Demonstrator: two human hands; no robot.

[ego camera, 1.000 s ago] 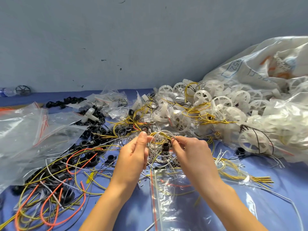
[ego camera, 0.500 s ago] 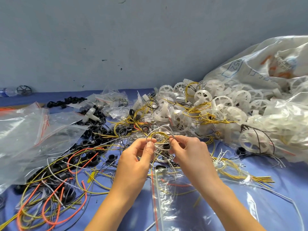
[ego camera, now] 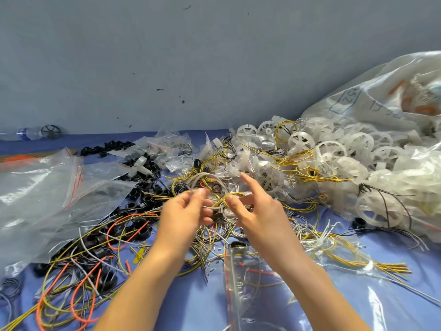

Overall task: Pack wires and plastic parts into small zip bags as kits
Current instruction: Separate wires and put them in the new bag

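Observation:
Above a tangle of loose wires, my two hands work on a small coil of wires (ego camera: 235, 195). My left hand (ego camera: 188, 211) pinches the coil's white wire loop (ego camera: 205, 177) between thumb and fingertips. My right hand (ego camera: 254, 209) pinches the yellow part of the coil with its thumb, while its index finger sticks out straight toward the back. A black plastic ring (ego camera: 216, 187) lies just behind the coil. A small zip bag (ego camera: 241, 285) with a red seal line lies flat on the blue table, below and between my forearms.
Large clear bags (ego camera: 35, 187) cover the left side. Black rings (ego camera: 143, 194) and orange and yellow wires (ego camera: 71, 283) are strewn at front left. White plastic wheels (ego camera: 334, 151) and a big sack (ego camera: 381, 103) fill the right. A wall closes the back.
My hands have drawn slightly apart and the white loop stretches wider between them. My right index finger has lifted off the coil and now points away.

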